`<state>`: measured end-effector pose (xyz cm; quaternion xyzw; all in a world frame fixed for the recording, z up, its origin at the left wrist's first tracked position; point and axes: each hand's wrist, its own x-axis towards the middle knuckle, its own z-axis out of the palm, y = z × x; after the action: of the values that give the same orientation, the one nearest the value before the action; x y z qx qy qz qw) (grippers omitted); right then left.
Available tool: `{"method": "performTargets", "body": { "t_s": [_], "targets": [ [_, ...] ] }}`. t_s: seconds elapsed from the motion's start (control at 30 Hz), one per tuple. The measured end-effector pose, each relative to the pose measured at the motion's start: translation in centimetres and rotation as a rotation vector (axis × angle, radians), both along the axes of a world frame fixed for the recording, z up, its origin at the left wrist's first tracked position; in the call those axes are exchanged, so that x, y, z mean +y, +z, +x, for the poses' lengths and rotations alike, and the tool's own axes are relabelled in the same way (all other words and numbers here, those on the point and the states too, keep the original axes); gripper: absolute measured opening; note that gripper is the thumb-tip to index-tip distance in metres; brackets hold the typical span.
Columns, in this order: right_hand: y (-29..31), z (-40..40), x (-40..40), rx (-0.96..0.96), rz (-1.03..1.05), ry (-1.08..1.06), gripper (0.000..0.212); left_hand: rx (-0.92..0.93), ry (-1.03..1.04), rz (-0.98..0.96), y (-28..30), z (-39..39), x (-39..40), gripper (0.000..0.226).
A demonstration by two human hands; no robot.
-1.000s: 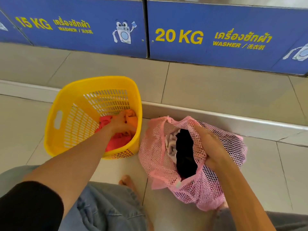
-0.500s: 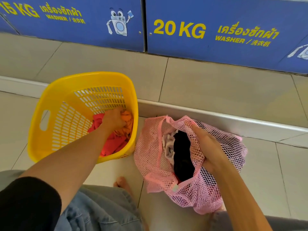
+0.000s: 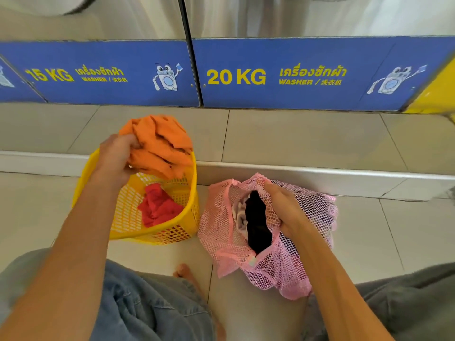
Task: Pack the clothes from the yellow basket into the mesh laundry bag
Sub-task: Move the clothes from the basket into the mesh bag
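My left hand is shut on a crumpled orange garment, held up above the yellow basket on the tiled floor. A red garment lies in the bottom of the basket. To its right sits the pink mesh laundry bag with its mouth open. My right hand grips the right edge of that mouth. Inside the bag I see a black garment and a pale one.
Behind runs a raised tiled step with the blue fronts of the 15 KG washer and the 20 KG washer. My knees in jeans and a bare foot are close in front.
My left hand has lifted the orange garment out of the basket, leaving the red one inside. My right hand has kept its grip on the bag's mouth.
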<state>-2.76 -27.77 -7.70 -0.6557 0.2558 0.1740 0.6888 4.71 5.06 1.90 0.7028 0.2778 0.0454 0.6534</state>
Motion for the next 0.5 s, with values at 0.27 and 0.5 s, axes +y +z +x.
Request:
{"method": "performTargets", "body": {
  "t_s": [0.27, 0.5],
  "targets": [
    [1.8, -2.3, -1.1, -0.02, -0.014, -0.026, 0.037, -0.089, -0.254, -0.602, 1.5, -6.4, -6.9, 0.034],
    [2.2, -2.4, -2.4, -0.042, 0.088, -0.116, 0.033, 0.163, -0.423, -0.619, -3.8, -7.4, -14.9, 0.037]
  ]
}}
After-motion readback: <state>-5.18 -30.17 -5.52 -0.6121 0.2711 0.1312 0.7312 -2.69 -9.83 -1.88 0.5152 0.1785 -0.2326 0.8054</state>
